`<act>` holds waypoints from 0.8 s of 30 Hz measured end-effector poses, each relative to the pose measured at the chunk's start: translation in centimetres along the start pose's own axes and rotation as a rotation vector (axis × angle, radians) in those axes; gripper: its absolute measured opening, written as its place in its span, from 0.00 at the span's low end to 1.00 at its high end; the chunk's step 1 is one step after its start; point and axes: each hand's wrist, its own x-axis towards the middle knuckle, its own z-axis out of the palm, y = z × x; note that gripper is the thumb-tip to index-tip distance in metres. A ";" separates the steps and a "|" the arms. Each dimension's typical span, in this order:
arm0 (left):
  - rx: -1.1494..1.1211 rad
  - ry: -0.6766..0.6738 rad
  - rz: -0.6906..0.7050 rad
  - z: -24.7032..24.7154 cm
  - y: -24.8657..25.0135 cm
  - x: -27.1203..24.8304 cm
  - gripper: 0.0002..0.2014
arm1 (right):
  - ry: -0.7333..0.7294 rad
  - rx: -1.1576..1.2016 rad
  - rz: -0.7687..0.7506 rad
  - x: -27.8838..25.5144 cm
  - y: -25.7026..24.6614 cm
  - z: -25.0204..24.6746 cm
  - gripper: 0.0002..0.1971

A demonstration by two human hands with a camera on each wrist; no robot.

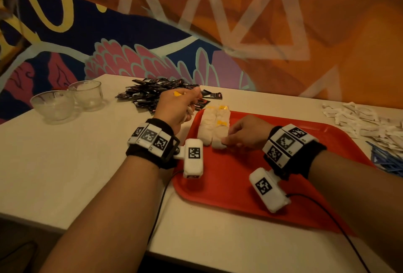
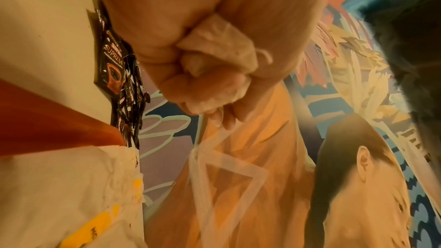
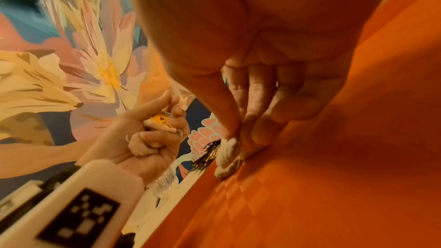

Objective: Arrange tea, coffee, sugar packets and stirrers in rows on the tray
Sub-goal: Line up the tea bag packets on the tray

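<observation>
A red tray (image 1: 305, 141) lies on the white table. Two rows of white tea bags (image 1: 214, 124) with yellow tags run along the tray's left side. My right hand (image 1: 244, 134) pinches the nearest tea bag (image 1: 218, 144) at the front of the right row, thumb and fingers on it (image 3: 227, 155). My left hand (image 1: 177, 107) hovers left of the tray's far corner, fist closed round a bunch of tea bags (image 2: 222, 44) with a yellow tag (image 3: 162, 120) showing. Black coffee sachets (image 1: 161, 92) are heaped beyond it.
Two glass cups (image 1: 67, 100) stand at the table's far left. White sugar packets (image 1: 366, 122) are strewn at the right, with blue stirrers (image 1: 386, 161) by the tray's right edge. A painted wall rises right behind the table.
</observation>
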 end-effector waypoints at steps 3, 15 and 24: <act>-0.018 -0.006 -0.017 0.0 -0.1 0.0 0.10 | -0.009 -0.005 0.012 0.0 -0.2 0.2 0.09; -0.106 -0.004 -0.060 -0.6 -0.1 0.1 0.09 | -0.012 -0.209 -0.033 1.1 -3.5 2.7 0.15; -0.103 -0.026 -0.067 -0.6 0.0 0.0 0.09 | -0.068 -0.066 0.047 0.7 -3.2 2.4 0.10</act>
